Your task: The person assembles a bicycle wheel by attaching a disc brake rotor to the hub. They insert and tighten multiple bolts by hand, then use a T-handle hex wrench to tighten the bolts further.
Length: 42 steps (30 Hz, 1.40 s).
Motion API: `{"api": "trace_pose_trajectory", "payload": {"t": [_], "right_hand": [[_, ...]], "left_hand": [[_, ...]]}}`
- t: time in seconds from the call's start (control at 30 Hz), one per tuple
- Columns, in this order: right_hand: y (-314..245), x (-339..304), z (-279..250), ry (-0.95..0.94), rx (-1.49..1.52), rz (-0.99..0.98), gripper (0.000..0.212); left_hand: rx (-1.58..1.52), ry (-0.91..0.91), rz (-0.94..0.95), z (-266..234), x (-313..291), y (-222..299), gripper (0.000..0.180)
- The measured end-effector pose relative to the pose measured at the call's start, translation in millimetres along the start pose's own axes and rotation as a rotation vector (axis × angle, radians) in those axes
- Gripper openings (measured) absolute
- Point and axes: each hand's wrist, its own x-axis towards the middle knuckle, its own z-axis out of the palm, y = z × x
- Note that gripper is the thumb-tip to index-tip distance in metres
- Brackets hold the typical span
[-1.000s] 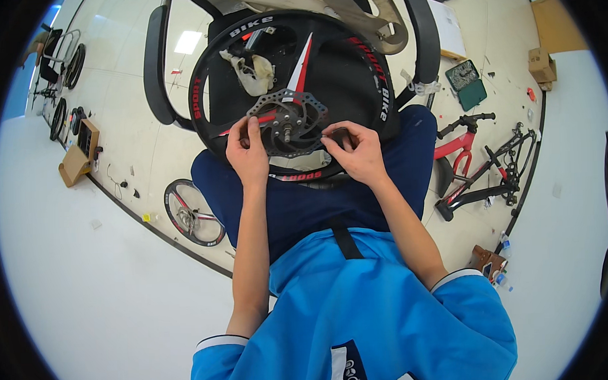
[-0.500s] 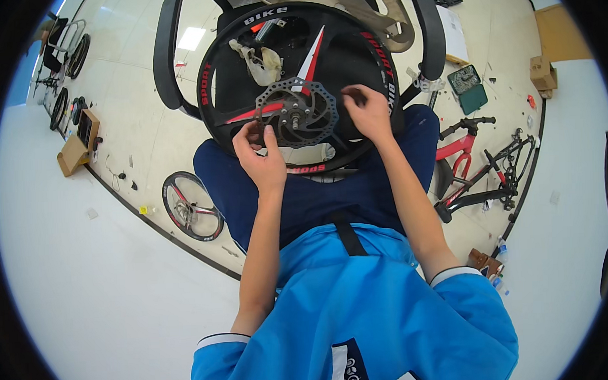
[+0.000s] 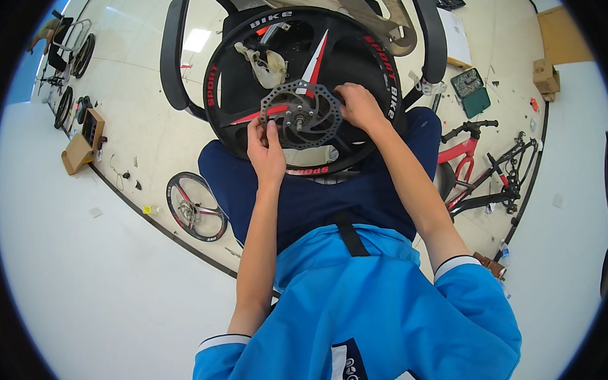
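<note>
A black bicycle wheel (image 3: 216,116) with red and white spokes lies across a black chair seat, near my lap. Over its hub sits a silver-grey brake disc (image 3: 327,130) with a holed rim; whether it touches the hub cannot be made out. My left hand (image 3: 266,154) pinches the disc's left edge between thumb and fingers. On the opposite edge, my right hand (image 3: 361,107) has its fingers curled against the disc, the fingertips partly hidden. A crumpled, pale translucent bag or glove (image 3: 267,69) rests behind the disc, beside a small red and grey item (image 3: 272,31).
Black chair armrests (image 3: 172,54) flank the wheel. On the floor, a second wheel (image 3: 196,206) lies at the left, and a red and black bike frame (image 3: 480,160) at the right. Beyond the frame is an open green case (image 3: 471,90). An open cardboard box (image 3: 85,144) stands far left.
My right hand has moved left, from apart from the disc to its right edge. My left hand stays at the left edge. The view has shifted slightly.
</note>
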Motion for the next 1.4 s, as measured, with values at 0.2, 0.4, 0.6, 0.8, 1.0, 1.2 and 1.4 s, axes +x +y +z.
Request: {"api": "trace_pose_trajectory", "payload": {"t": [0.2, 0.4, 0.6, 0.8, 1.0, 1.2, 1.4], "right_hand": [[4.7, -3.2, -6.4, 0.057, -0.071, -0.008, 0.018], [-0.7, -20.6, -28.5, 0.116, 0.194, 0.239, 0.018], [25.1, 9.6, -11.8, 0.230, 0.149, 0.200, 0.025], [5.8, -10.1, -30.3, 0.295, 0.206, 0.203, 0.025], [-54.8, -67.8, -42.9, 0.442, 0.699, 0.248, 0.014], [-77.8, -65.1, -3.5, 0.232, 0.850, 0.171, 0.014], [-73.9, -56.1, 18.2, 0.307, 0.896, 0.204, 0.015]], "left_hand": [[0.045, -0.129, -0.018, 15.3, 22.2, 20.5, 0.029], [0.066, -0.086, 0.016, 19.6, 36.0, 13.7, 0.027], [0.046, -0.163, -0.005, 20.1, 39.7, 15.9, 0.026], [0.012, -0.118, 0.059, 15.6, 33.1, 1.3, 0.027], [0.120, 0.096, 0.123, 17.9, 18.2, 8.0, 0.035], [0.355, 0.174, 0.480, 20.4, -13.0, 33.2, 0.019], [0.276, -0.086, 0.383, 26.9, -24.0, 32.8, 0.024]]}}
